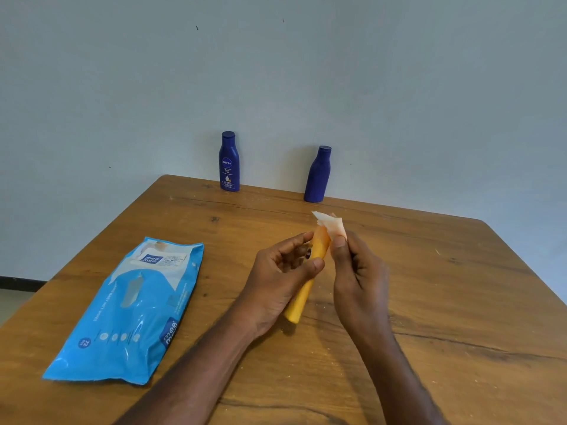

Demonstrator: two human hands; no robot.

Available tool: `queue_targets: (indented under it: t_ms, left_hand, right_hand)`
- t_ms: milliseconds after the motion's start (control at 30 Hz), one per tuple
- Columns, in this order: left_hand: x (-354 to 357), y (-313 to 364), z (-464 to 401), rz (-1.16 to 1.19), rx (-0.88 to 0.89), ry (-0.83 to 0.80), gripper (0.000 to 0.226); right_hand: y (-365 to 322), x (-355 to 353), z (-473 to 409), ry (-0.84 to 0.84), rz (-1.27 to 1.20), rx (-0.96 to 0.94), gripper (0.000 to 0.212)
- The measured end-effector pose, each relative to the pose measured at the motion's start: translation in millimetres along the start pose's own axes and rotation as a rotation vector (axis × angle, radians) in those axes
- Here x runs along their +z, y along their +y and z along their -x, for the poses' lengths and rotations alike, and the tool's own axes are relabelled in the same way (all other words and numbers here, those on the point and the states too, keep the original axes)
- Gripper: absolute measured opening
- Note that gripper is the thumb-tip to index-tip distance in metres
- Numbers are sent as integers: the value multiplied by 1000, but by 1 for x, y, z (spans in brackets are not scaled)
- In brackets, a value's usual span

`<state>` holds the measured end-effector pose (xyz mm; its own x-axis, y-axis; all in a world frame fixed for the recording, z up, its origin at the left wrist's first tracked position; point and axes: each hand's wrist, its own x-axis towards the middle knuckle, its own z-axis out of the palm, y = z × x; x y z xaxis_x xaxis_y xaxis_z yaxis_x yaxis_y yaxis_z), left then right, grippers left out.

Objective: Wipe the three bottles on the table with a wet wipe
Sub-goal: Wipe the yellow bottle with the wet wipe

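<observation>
My left hand (282,271) grips a slim orange bottle (302,299), holding it tilted above the wooden table (429,302). My right hand (356,271) pinches a white wet wipe (331,223) against the bottle's upper end. Two dark blue bottles stand upright at the table's far edge by the wall: one with a printed label (229,162) on the left, one plain (318,176) to its right. Neither hand touches them.
A blue pack of wet wipes (129,311) lies flat on the table to the left of my left forearm. A pale wall rises right behind the table. The table's left and right edges slant inward toward the far corners.
</observation>
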<state>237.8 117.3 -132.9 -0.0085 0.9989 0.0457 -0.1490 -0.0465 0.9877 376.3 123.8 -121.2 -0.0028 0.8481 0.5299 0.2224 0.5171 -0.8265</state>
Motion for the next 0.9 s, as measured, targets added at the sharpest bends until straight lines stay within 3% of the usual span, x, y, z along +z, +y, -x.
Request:
queue_targets:
  t_ms: [200,367,467,600,700,767,900]
  left_hand:
    - [1,4,3,-521,244,76,74]
    - [-3,-4,3,-724,317,5,79]
    - [-1,-6,2,-754,321,-1,80]
    - [3,-5,0,-771,226,109,82]
    - [1,-2,-3,-765,183,120,55]
    - [-3,0,-4,-709,179,161,37]
    - [-6,1,-4,-523,123,170,21]
  right_hand:
    - [3,-11,-5,55,-19,133,37]
    - [6,-16,-8,-5,46,135,33]
    - [5,-12,-4,-64,113,119,27]
    - [7,-11,-6,-47,89,183,24]
    - [12,-12,-3,-54,103,196,32]
    - [16,-9,2,-123,274,117,36]
    - [19,2,6,-241,509,-13,45]
